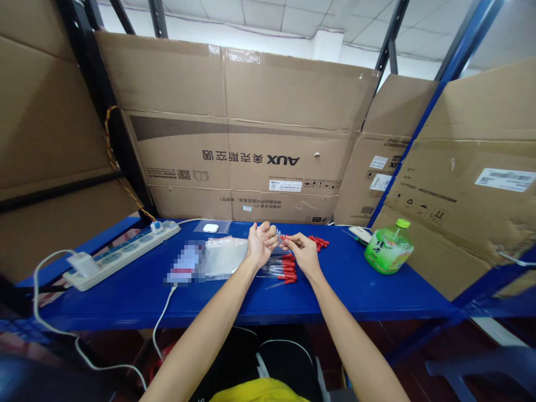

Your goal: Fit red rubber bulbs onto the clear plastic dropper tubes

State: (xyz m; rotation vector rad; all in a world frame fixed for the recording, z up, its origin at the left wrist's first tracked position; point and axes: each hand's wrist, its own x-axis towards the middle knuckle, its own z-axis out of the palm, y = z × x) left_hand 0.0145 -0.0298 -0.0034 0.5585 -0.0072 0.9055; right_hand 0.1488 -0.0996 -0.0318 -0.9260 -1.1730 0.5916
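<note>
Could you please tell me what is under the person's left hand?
Beside the left hand, clear bags show on one side and red-ended tubes on the other. What lies directly underneath is covered.

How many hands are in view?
2: the left hand, beside the plastic bags; the right hand, beside the red-ended droppers. No others show.

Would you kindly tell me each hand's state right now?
Left hand: partly curled; what it holds cannot be told.
Right hand: closed, holding a red-tipped piece.
</note>
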